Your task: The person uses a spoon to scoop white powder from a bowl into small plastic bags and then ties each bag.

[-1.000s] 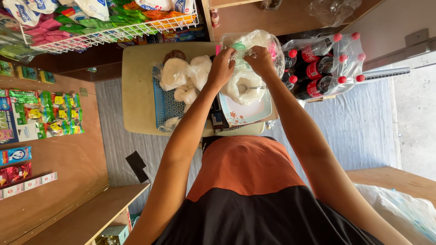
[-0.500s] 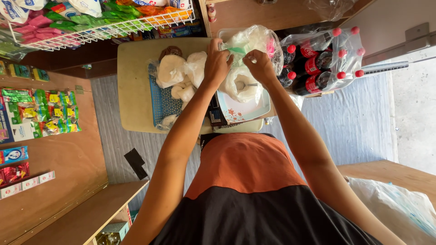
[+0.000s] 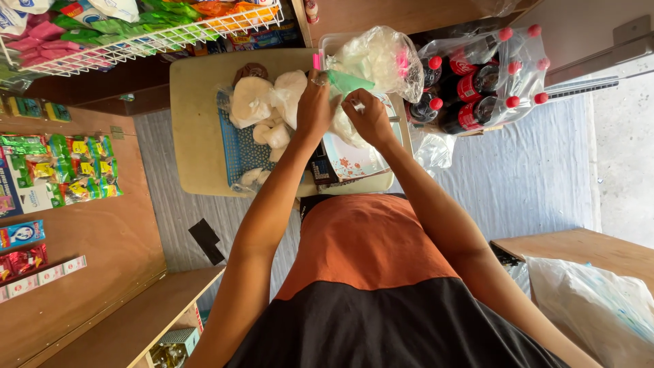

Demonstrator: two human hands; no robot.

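The left hand [image 3: 315, 109] and right hand [image 3: 370, 119] are being drawn nearer the body, off the clear bag [image 3: 378, 58] gripped a second ago. A green scoop [image 3: 349, 82] is now being exposed between them, above the tray [image 3: 354, 157].

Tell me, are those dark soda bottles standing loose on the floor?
No, the soda bottles are bundled together inside clear plastic shrink wrap.

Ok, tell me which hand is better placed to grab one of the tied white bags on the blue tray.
Probably the left hand: it sits right beside the white bags on the blue tray. The right hand is farther off, over the scale pan.
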